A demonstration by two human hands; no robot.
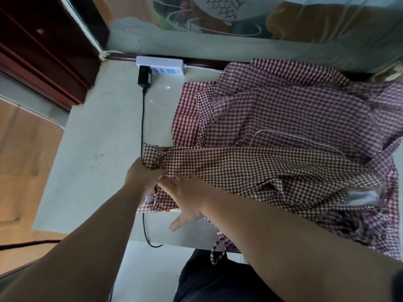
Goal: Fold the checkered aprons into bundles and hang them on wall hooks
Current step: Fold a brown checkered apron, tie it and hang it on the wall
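1. A pale desk (pixel 98 149) stands against a wall with a window above it; a dark red door (pixel 43 51) is at its far left.
2. A heap of red aprons (pixel 283 110) in small checks covers the right half of the desk, spread out and creased, reaching to the back edge.
3. A brown apron (pixel 239 168) lies across the front of that heap, stretched leftward in a long band and overlapping the red cloth.
4. The left hand (pixel 141 173) grips the bunched left end of the brown apron, fingers curled round the gathered cloth, near the middle of the desk.
5. The right hand (pixel 187 199) lies flat on the brown apron just beside the left hand, fingers straight and touching it, thumb spread out towards the front of the desk.
6. The right forearm crosses over the front part of the cloth.
7. A checked strap (pixel 218 251) hangs in a loop over the front edge of the desk, below the right arm.
8. A white power strip (pixel 160 66) sits at the back edge, with a black adapter (pixel 144 78) plugged into its left end.
9. A black cable (pixel 142 118) runs from the adapter straight towards the front, passes under the cloth by the hands and drops over the desk edge.
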